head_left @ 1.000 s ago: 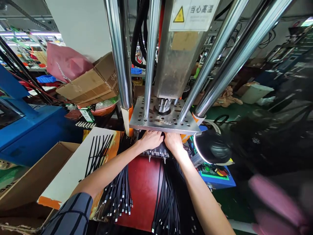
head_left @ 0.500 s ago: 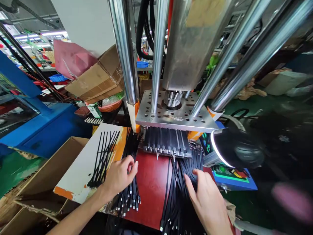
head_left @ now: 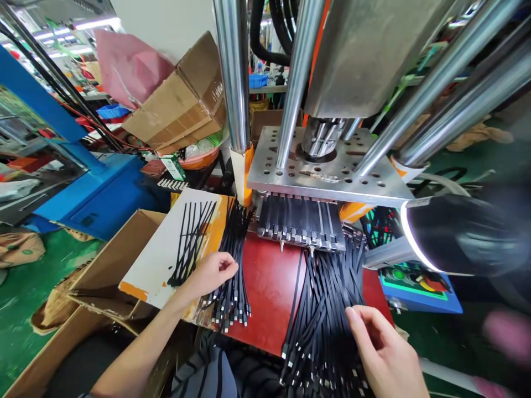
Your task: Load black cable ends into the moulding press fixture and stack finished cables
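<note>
With fingertips drawn close, the left hand (head_left: 219, 271) was held at the left cable bundle (head_left: 238, 301), the right hand (head_left: 384, 342) at the right cable bundle (head_left: 323, 309) on the table (head_left: 267, 282); whether anything was pinched could not be told. Crossed cables could have been tangled if dragged.

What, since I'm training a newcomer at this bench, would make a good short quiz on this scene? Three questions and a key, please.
1. True or false: the flat, silvery, perforated metal plate is above the black rectangular fixture.
2. What lies on the flat white board with orange edges? (a) a crumpled pink bag; (b) thin black cords; (c) a blue plastic tray.
3. Which is nearer the black lamp with a glowing white rim, the left hand or the right hand?

Key: 1 true; 2 b; 3 the right hand.
</note>
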`<state>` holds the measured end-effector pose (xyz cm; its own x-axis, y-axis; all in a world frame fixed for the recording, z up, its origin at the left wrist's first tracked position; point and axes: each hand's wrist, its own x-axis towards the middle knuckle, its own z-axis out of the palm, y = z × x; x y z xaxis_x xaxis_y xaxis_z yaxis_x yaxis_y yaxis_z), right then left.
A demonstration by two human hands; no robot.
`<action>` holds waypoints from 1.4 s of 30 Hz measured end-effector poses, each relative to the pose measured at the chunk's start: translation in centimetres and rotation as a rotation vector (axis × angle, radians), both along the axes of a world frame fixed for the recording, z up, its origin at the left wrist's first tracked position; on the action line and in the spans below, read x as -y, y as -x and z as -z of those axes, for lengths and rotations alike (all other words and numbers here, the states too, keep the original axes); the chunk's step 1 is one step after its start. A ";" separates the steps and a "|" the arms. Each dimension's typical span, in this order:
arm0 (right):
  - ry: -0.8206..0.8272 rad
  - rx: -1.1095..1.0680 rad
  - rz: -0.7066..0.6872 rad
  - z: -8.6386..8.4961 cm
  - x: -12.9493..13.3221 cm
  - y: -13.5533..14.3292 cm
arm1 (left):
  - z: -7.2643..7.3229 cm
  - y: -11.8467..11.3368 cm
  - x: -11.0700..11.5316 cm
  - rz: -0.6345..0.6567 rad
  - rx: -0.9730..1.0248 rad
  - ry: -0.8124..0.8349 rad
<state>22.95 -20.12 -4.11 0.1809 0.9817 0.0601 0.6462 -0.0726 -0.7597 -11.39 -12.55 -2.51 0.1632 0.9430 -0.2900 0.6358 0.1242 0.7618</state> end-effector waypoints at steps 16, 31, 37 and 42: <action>0.055 -0.357 -0.528 -1.7 5.3 8.3 | -1.6 -7.9 7.6 0.027 0.705 0.256; 0.061 -0.760 -0.142 -1.4 0.6 10.3 | -2.9 -7.0 5.6 0.232 0.297 -0.069; 0.010 -0.679 -0.199 -0.5 1.2 10.6 | -5.4 -8.1 1.0 0.268 0.419 -0.232; -0.007 -0.740 -0.153 0.2 1.2 10.6 | -5.1 -8.0 0.4 0.297 0.469 -0.178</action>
